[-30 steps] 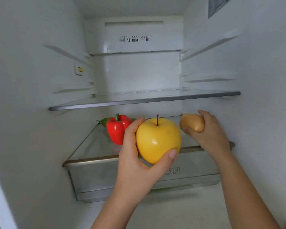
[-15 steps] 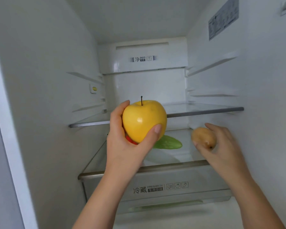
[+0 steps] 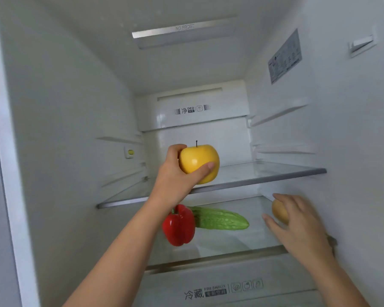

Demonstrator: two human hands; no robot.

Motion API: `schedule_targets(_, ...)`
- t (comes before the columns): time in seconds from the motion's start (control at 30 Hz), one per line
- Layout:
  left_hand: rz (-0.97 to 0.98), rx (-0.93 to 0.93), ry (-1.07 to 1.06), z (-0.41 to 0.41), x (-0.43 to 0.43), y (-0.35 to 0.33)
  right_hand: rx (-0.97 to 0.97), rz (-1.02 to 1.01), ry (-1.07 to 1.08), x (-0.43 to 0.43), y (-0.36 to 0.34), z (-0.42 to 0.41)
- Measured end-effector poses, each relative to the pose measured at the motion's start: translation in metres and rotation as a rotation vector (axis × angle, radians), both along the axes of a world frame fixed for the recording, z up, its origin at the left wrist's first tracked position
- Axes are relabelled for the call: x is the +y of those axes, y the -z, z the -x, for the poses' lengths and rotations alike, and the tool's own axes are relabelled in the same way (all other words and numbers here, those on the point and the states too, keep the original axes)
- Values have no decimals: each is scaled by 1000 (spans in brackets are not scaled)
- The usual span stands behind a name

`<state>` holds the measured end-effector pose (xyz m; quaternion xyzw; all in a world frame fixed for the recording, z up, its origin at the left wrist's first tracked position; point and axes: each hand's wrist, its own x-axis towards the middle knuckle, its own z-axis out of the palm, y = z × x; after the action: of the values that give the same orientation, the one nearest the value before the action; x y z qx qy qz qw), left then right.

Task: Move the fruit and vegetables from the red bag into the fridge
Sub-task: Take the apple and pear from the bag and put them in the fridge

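Left hand (image 3: 175,173): centre of frame, thumb and fingers curled round the yellow apple (image 3: 200,162).
Right hand (image 3: 297,222): lower right, well apart from the left, cupped about the potato (image 3: 279,211). It is blurred, so whether it grips or only touches cannot be told.
Step in hand (judged): setting the apple on the upper glass shelf (image 3: 275,173) and the potato on the lower glass shelf (image 3: 231,240).
Apple, position: stem up, at the front edge of the upper shelf. Whether it rests on the glass cannot be told.
Apple, appearance: round, smooth and glossy, deep yellow, with a short dark stem and one bright highlight.
Potato, appearance: small, oval and tan, mostly hidden behind the fingers, close to the right wall.
Technique, apple: carry it well past the metal edge, lower it until the base sits flat, then open the fingers slowly. A round fruit released near the lip may roll off.
Technique, potato: lay it on its long side, just beside the wall and apart from the other produce.
Already on the lower shelf: red bell pepper (image 3: 179,227) touching or just beside the green bitter gourd (image 3: 220,219), lower centre.
Red bag: out of view.
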<state>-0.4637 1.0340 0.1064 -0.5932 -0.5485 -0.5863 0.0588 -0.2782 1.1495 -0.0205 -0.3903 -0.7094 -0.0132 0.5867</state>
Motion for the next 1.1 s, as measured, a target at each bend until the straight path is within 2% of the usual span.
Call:
schedule_targets(0.17, 190, 166, -30, 6, 21, -17, 32, -59, 45, 17, 3, 2)
schedule_targets(0.53, 424, 71, 56, 16, 58, -30, 27, -41, 56, 29, 10, 5)
schedule_targets(0.73, 456, 62, 46, 17, 61, -27, 55, -56, 40, 28, 11, 5)
schedule_targets(1.1, 467, 207, -57, 18, 47, -21, 59, -57, 56, 24, 11, 5)
